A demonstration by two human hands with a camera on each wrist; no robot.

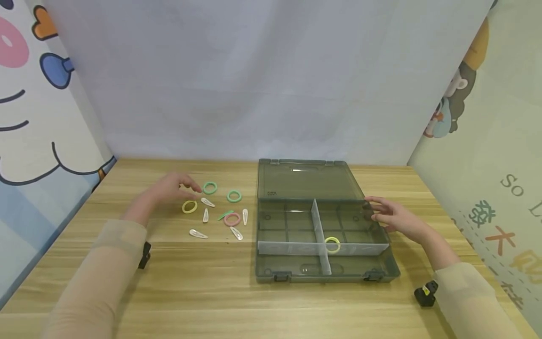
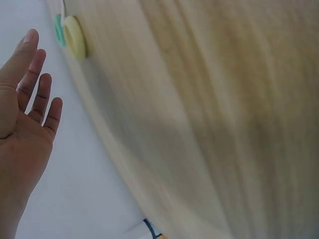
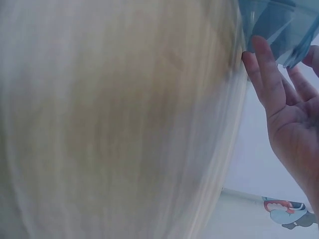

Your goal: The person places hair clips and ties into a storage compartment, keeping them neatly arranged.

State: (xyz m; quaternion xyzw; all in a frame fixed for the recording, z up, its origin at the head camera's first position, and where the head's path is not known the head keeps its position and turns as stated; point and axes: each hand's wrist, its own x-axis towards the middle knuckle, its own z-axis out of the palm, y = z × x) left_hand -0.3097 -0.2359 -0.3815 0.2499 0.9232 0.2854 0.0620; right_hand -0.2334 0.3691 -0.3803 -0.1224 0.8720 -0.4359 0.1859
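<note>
My left hand point(image 1: 171, 186) hovers over the left side of the table with fingers spread loosely, holding nothing. Near it lie a yellow hair tie point(image 1: 183, 207) and a green hair tie point(image 1: 204, 189); the left wrist view also shows the yellow one beyond the fingers. Several white snap hair clips point(image 1: 198, 234) are scattered around a pink hair tie point(image 1: 226, 222). My right hand point(image 1: 400, 219) touches the right side of a grey transparent divided box point(image 1: 326, 278), its fingers extended in the right wrist view. Inside, another yellow hair tie point(image 1: 338, 241) leans at the dividers.
The box's lid point(image 1: 306, 179) lies folded back toward the white backdrop point(image 1: 254, 84). A second green hair tie point(image 1: 228, 198) lies left of the box, with a thin green piece point(image 1: 223, 216) beside the pink tie. Patterned walls stand left and right.
</note>
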